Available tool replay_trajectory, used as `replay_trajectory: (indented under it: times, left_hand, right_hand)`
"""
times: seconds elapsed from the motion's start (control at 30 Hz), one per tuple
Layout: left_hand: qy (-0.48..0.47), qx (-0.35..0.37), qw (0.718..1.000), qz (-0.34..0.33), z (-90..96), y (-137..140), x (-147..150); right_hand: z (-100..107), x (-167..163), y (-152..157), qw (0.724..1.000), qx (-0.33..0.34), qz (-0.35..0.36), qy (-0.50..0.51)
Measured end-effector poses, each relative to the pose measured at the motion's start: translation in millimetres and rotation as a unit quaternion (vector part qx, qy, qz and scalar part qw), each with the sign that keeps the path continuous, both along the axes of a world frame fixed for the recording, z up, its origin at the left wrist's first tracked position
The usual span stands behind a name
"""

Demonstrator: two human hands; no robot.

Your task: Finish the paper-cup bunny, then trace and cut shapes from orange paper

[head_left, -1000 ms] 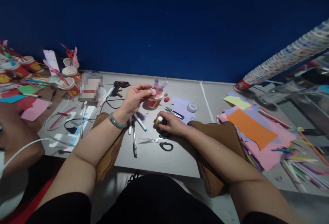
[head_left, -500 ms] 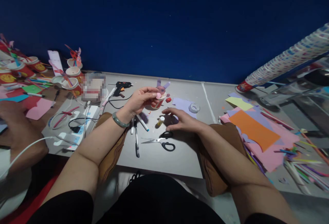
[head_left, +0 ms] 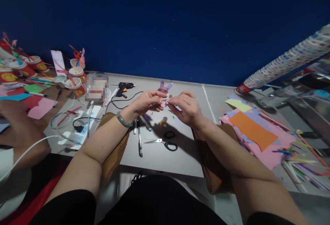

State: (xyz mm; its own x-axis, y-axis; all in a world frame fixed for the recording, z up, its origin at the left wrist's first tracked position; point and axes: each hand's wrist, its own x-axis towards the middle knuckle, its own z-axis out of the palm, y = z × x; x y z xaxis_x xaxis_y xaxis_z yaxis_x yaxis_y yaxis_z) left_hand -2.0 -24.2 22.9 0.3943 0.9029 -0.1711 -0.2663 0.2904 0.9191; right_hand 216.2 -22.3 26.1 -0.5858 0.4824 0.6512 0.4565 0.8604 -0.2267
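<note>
My left hand (head_left: pixel 148 102), with a bangle on its wrist, pinches a small pink paper piece (head_left: pixel 163 104). Close on its right, my right hand (head_left: pixel 186 108) is closed with fingertips together at the piece's edge; what they grip is too small to make out. Just behind my fingers stands a paper cup (head_left: pixel 166 97), partly hidden, with purple rabbit ears (head_left: pixel 169 86) rising behind it. Black-handled scissors (head_left: pixel 170 146) lie nearer me, beside a black pen (head_left: pixel 140 144) and a blue-tipped marker (head_left: pixel 146 124). A small yellowish container (head_left: pixel 163 121) sits in my hands' shadow.
A black glue gun (head_left: pixel 124 89) lies at the back left, its cable looping toward my left hand. Further left are a power strip (head_left: pixel 89 121), decorated cups (head_left: pixel 75 84) and another person's arm (head_left: pixel 24 125). Coloured paper (head_left: pixel 252 128) and a long cup stack (head_left: pixel 286 60) are right.
My right hand has risen from beside the small container to meet my left hand, and its fingers have closed. The pink piece has shifted slightly right and toward me.
</note>
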Motion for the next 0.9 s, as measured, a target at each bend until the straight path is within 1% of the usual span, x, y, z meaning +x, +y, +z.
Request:
replay_trajectory:
  times: [0.2,0.4,0.5,0.6,0.67,0.7,0.73,0.8,0.83,0.9]
  left_hand:
    - [-0.013,0.002,0.999,-0.032,-0.8,4,-4]
    - [-0.025,0.008,0.997,-0.070,-4.0,7,-7]
    - [-0.023,0.009,0.996,-0.085,-3.9,7,-7]
    - [-0.011,-0.016,0.998,-0.062,-2.3,10,-5]
    - [0.007,-0.033,0.999,-0.018,-0.7,13,-5]
    - [0.017,-0.031,0.999,0.009,0.3,14,-5]
    - [0.027,-0.017,0.999,0.037,1.2,15,-6]
    - [0.052,0.040,0.993,0.095,2.8,17,-10]
    - [0.069,0.072,0.988,0.120,3.2,18,-12]
    - [0.108,0.120,0.974,0.157,3.1,20,-16]
  right_hand:
    - [7,0,4,0.998,-0.023,0.016,-0.049]
    - [11,-2,4,0.997,-0.014,0.032,-0.063]
    - [11,-5,2,0.997,-0.034,0.032,-0.059]
    - [10,-9,-2,0.995,-0.098,0.009,-0.004]
    - [10,-12,-3,0.984,-0.174,-0.019,0.045]
    - [11,-13,-2,0.973,-0.219,-0.031,0.065]
    - [11,-14,-1,0.960,-0.264,-0.040,0.082]
    - [12,-16,3,0.933,-0.341,-0.043,0.106]
    - [12,-17,6,0.921,-0.370,-0.041,0.113]
    - [13,-19,10,0.908,-0.401,-0.041,0.117]
